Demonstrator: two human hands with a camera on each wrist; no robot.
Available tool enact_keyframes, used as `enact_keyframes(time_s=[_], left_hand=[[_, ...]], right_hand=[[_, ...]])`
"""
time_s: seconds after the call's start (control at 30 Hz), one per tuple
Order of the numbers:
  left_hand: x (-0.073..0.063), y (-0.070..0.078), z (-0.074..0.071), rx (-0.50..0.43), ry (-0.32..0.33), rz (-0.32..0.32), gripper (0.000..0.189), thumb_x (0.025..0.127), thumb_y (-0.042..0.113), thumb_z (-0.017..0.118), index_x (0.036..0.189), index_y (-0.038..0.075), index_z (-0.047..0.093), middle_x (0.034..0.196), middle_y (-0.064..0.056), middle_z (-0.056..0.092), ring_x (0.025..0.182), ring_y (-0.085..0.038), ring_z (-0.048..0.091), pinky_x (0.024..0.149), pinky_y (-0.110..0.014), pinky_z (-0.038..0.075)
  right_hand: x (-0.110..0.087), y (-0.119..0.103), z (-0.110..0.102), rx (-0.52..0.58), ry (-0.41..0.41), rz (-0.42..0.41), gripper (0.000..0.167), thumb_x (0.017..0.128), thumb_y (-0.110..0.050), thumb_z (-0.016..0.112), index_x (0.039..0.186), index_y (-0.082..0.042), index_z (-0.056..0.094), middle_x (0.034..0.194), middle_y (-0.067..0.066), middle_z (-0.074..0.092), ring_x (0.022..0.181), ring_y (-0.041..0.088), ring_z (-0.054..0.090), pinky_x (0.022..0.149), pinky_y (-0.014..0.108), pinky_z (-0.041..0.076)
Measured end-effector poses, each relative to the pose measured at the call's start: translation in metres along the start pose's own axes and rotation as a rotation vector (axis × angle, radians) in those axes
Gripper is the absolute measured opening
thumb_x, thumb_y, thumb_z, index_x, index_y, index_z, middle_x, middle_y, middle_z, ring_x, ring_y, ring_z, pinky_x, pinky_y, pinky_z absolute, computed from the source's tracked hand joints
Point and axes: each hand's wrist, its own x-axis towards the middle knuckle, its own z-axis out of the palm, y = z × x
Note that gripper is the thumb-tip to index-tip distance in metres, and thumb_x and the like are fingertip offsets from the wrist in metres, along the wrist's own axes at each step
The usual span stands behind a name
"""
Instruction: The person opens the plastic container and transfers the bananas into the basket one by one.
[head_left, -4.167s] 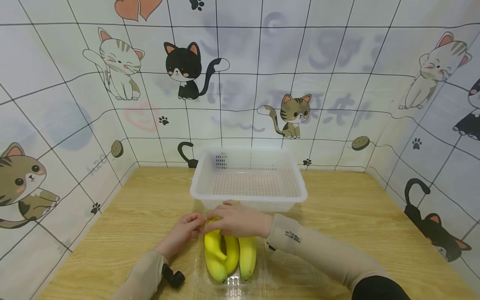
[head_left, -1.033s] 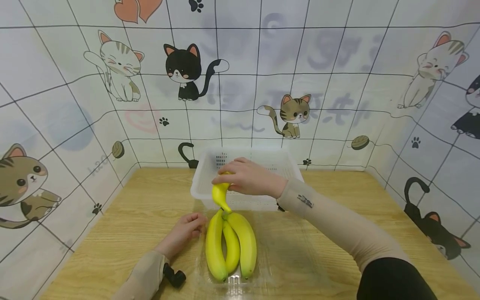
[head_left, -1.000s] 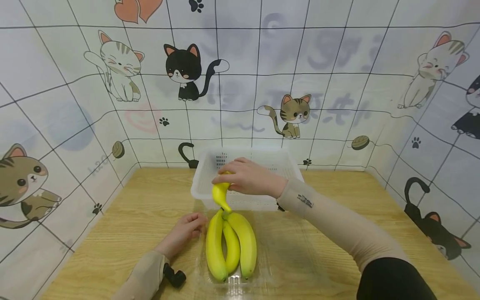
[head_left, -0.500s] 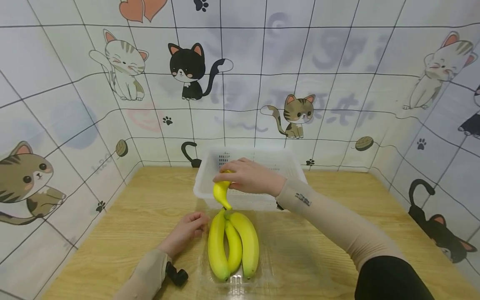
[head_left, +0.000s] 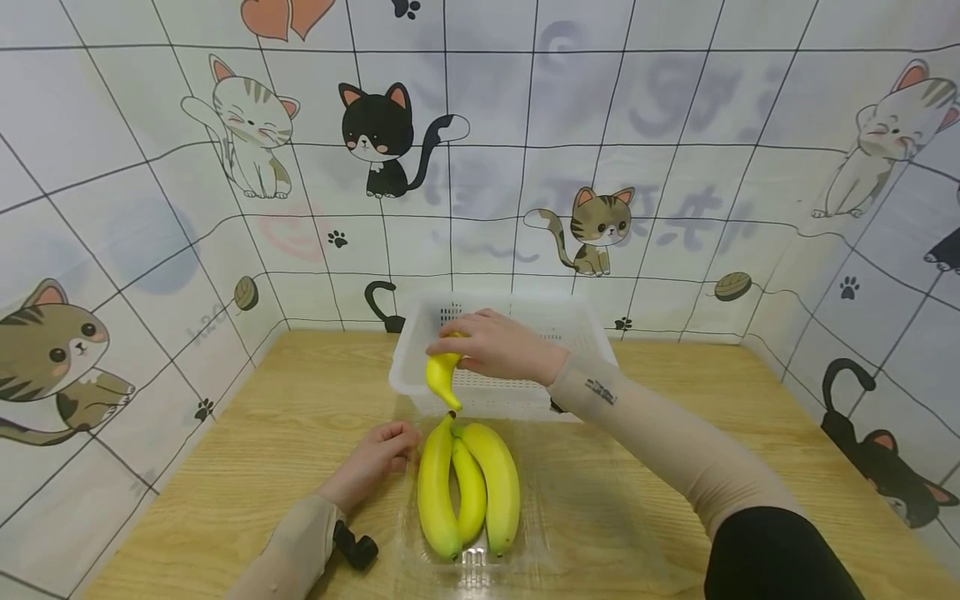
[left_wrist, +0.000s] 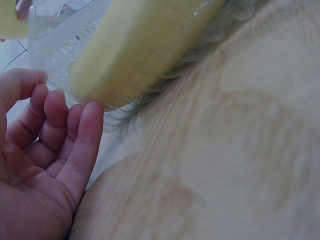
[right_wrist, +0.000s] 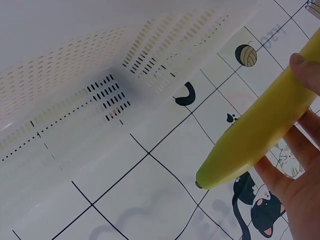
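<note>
My right hand [head_left: 495, 346] grips a single yellow banana [head_left: 442, 382] and holds it over the near edge of the white plastic basket [head_left: 416, 333]. The banana's stem end points down. In the right wrist view, fingers and thumb wrap the held banana [right_wrist: 255, 125]. Several more bananas [head_left: 501, 492] lie together in a shallow clear plastic tray [head_left: 536, 542], stems toward the basket. At the tray's left side is my left hand [head_left: 375, 458]; in the left wrist view its thumb and fingertips pinch the clear tray's rim [left_wrist: 120, 106].
The perforated basket stands at the back of the wooden table [head_left: 315, 383], against a wall covering [head_left: 487, 167] printed with cats. A black wrist camera [head_left: 355, 547] is strapped to the left forearm.
Since the earliest frame, my right hand has taken one banana from the group and lifted it toward the basket. It has risen slightly in the last second; the left hand stays by the tray.
</note>
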Motion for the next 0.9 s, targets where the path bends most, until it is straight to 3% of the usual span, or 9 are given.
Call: enact_keyframes(time_s=[0.43,0.9], left_hand=[[-0.001,0.000,0.001,0.009,0.010,0.003,0.019,0.098,0.021,0.058,0.084,0.008,0.056,0.080,0.000,0.050,0.076,-0.013,0.049,0.067,-0.026,0.045],[-0.003,0.001,0.003,0.009,0.008,0.007,0.019,0.098,0.021,0.057,0.085,0.007,0.055,0.079,0.000,0.049,0.075,-0.013,0.048,0.067,-0.026,0.043]], right_hand=[[0.005,0.006,0.004,0.044,-0.027,0.027,0.041,0.086,-0.011,0.074,0.124,-0.022,0.062,0.121,0.004,0.061,0.110,0.022,0.057,0.089,0.041,0.045],[0.012,0.014,0.013,0.016,-0.063,0.065,0.043,0.086,-0.012,0.075,0.125,-0.023,0.061,0.122,0.004,0.060,0.113,0.023,0.056,0.090,0.041,0.045]])
